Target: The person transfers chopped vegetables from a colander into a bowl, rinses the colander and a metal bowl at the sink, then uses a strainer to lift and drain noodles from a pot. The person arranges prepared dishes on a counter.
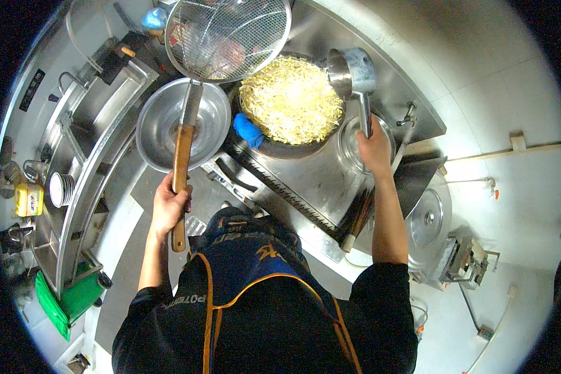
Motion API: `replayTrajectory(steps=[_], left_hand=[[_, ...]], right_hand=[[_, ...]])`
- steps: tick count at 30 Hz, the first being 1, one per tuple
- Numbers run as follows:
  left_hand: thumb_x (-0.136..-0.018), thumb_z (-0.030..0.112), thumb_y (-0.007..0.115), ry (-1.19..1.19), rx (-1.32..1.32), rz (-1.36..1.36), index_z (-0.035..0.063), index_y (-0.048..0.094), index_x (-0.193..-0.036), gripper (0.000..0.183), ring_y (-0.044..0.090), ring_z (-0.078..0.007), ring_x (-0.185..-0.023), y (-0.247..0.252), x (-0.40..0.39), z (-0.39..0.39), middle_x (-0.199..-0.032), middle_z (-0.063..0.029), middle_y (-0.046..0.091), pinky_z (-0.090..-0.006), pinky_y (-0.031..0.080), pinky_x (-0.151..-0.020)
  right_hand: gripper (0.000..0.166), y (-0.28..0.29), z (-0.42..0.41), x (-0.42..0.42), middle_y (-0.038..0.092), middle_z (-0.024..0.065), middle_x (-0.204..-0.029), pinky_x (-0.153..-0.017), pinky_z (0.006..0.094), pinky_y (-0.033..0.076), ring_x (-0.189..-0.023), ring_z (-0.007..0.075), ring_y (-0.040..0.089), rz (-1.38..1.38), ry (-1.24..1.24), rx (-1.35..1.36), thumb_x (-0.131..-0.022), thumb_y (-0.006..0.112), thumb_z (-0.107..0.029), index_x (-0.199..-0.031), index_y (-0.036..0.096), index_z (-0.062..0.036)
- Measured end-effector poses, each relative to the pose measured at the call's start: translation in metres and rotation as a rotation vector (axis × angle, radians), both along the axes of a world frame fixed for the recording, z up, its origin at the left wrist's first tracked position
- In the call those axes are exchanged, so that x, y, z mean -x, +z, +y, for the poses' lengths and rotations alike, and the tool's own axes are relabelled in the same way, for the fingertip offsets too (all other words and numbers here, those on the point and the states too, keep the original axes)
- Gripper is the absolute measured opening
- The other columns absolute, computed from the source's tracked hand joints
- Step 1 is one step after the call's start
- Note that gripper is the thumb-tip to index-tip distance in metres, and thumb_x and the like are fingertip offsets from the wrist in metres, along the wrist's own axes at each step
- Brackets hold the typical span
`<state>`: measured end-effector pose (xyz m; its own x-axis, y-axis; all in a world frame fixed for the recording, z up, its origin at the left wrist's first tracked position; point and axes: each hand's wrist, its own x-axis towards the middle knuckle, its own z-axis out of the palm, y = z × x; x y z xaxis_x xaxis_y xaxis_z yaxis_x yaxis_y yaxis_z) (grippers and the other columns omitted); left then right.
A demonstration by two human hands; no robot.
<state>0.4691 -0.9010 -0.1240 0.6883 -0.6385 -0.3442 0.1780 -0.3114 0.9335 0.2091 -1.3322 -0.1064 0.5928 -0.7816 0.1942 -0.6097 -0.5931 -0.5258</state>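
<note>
A wok heaped with pale yellow bean sprouts (294, 100) sits on the steel stove (304, 175). My left hand (172, 203) grips the wooden handle of a large round wire-mesh strainer (229, 37), whose mesh is beyond a steel bowl (210, 121) and overlaps the wok's upper left side. The strainer's handle crosses above the bowl. My right hand (374, 147) holds the handle of a metal ladle-like pot (362, 70), tilted at the right rim of the wok. A blue cloth (248, 131) lies on the wok's near left edge. Under my right hand is a round metal lid or dish (350, 140).
A bamboo wok brush (350, 238) lies at the stove's near right corner. Steel sinks (103, 93), stacked white bowls (62, 189) and a yellow jug (29, 200) are at left, above a green bin (82, 290). A large lidded pot (427, 217) stands at right.
</note>
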Motion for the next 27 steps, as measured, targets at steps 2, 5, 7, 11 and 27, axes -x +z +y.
replayTrajectory(steps=[2,5,7,11,27], left_hand=[[-0.086,0.000,0.055,0.006,0.006,0.011,0.0020,0.052,-0.113,0.027,0.051,-0.0103,-0.054,-0.001,-0.011,0.009,-0.076,-0.0018,0.054,-0.0254,0.046,-0.048],[-0.086,-0.002,0.053,-0.015,0.038,0.030,0.0013,0.051,-0.114,0.029,0.051,-0.0098,-0.055,-0.006,-0.029,0.020,-0.077,-0.0019,0.054,-0.0246,0.046,-0.048],[-0.085,-0.002,0.052,-0.038,0.028,0.030,0.0008,0.050,-0.115,0.030,0.051,-0.0097,-0.055,-0.006,-0.039,0.025,-0.077,-0.0021,0.054,-0.0241,0.046,-0.048],[-0.085,-0.004,0.051,-0.107,0.031,0.039,0.0005,0.049,-0.117,0.033,0.051,-0.0098,-0.053,-0.012,-0.058,0.026,-0.075,-0.0026,0.054,-0.0236,0.045,-0.047],[-0.088,0.001,0.059,-0.597,-0.107,0.122,0.0038,0.054,-0.107,0.020,0.050,-0.0091,-0.050,-0.031,0.013,-0.013,-0.068,-0.0006,0.052,-0.0251,0.043,-0.046]], right_hand=[[0.057,0.021,0.022,-0.016,0.061,0.0239,-0.102,-0.068,0.0454,0.051,-0.080,0.0385,0.063,0.014,0.025,0.155,-0.087,0.059,-0.021,-0.137,0.041,0.0007],[0.061,0.029,0.038,-0.025,0.061,0.0253,-0.110,-0.069,0.0495,0.053,-0.081,0.0437,0.064,0.072,-0.013,0.305,-0.087,0.059,-0.023,-0.141,0.039,-0.0051],[0.060,0.037,0.054,-0.033,0.062,0.0227,-0.105,-0.065,0.0496,0.054,-0.077,0.0414,0.065,0.162,-0.077,0.390,-0.088,0.059,-0.023,-0.143,0.038,-0.0111],[0.062,0.027,0.069,-0.027,0.062,0.0220,-0.103,-0.062,0.0508,0.054,-0.075,0.0380,0.066,0.249,-0.155,0.484,-0.089,0.057,-0.023,-0.146,0.034,-0.0189],[0.014,-0.150,0.202,0.169,0.057,0.0039,-0.067,-0.045,0.0289,0.046,-0.053,0.0135,0.055,-0.505,-0.749,-0.844,-0.088,0.064,-0.016,-0.091,0.056,-0.0039]])
